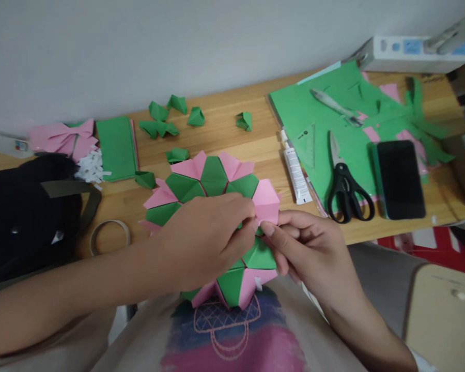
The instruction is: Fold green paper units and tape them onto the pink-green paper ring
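Observation:
A folded paper flower (213, 178) of green and pink pieces lies at the table's front edge, overhanging my lap. My left hand (213, 237) reaches across its middle, fingers pinched together near a pink piece (266, 199) on the right side. From the right, my right hand (306, 240) grips the flower's edge just below that pink piece, thumb on top and fingers beneath. The two hands' fingertips almost meet. What my left fingertips pinch is hidden behind the hand. A small white scrap (258, 283) sits on a lower pink piece.
Several folded green pieces (196, 117) stand behind the flower. To the right are a glue tube (295, 170), black-handled scissors (346, 188), a cutter knife (335, 106), a phone (400, 180) and green sheets (294, 101). At left are a tape roll (110, 236), green paper (117, 147) and a black bag (31, 212).

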`<state>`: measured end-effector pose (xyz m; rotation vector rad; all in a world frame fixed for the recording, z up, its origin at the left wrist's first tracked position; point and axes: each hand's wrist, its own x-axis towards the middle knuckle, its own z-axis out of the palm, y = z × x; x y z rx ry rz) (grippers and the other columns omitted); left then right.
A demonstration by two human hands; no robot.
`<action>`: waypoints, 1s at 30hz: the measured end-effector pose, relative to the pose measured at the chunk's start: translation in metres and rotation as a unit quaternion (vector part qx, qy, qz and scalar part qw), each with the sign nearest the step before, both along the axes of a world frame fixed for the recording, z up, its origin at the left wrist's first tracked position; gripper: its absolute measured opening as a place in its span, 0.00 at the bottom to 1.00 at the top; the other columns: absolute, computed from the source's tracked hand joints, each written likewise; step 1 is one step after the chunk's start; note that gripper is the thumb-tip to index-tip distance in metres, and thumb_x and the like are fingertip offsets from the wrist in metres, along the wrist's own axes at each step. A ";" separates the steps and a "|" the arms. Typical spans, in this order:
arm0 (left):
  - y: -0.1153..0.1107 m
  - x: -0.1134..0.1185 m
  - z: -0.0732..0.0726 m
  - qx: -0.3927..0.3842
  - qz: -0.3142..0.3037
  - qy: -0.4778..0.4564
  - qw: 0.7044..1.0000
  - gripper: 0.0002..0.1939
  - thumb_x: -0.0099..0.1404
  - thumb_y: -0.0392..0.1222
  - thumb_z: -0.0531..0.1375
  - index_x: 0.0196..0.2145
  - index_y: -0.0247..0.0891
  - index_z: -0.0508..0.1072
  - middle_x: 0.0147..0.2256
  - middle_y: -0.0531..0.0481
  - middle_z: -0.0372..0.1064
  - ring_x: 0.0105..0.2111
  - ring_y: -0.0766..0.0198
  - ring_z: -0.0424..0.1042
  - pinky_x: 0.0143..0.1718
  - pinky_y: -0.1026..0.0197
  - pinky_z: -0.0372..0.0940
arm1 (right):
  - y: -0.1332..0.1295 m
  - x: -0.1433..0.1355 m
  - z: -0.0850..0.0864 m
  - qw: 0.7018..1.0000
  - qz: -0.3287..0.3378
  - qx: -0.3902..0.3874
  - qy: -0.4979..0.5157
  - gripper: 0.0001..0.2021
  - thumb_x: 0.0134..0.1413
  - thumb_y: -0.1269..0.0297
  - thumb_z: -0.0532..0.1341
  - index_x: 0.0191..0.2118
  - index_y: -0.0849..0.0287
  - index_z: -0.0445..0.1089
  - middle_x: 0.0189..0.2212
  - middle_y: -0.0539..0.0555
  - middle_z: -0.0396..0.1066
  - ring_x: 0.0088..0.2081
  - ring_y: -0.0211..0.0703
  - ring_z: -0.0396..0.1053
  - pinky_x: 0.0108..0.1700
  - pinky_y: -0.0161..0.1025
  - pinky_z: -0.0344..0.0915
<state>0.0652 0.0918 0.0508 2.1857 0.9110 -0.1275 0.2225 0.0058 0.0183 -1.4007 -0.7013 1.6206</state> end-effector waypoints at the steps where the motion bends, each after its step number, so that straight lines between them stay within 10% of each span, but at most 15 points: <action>1: 0.000 0.001 0.000 0.005 0.000 0.005 1.000 0.13 0.67 0.41 0.46 0.25 0.39 0.61 0.24 0.54 0.61 0.21 0.67 0.57 0.22 0.62 0.47 | 0.000 0.000 0.000 1.000 -0.001 0.002 -0.001 0.07 0.56 0.64 0.64 0.29 0.59 0.73 0.10 0.43 0.64 0.10 0.25 0.49 0.13 0.25 0.44; 30: -0.004 0.001 -0.005 0.082 -0.027 0.046 0.995 0.08 0.67 0.37 0.48 0.30 0.42 0.61 0.24 0.54 0.64 0.22 0.65 0.62 0.22 0.59 0.51 | -0.001 -0.001 -0.004 0.999 -0.009 -0.016 -0.029 0.12 0.55 0.55 0.65 0.29 0.59 0.74 0.09 0.44 0.63 0.10 0.28 0.49 0.13 0.29 0.45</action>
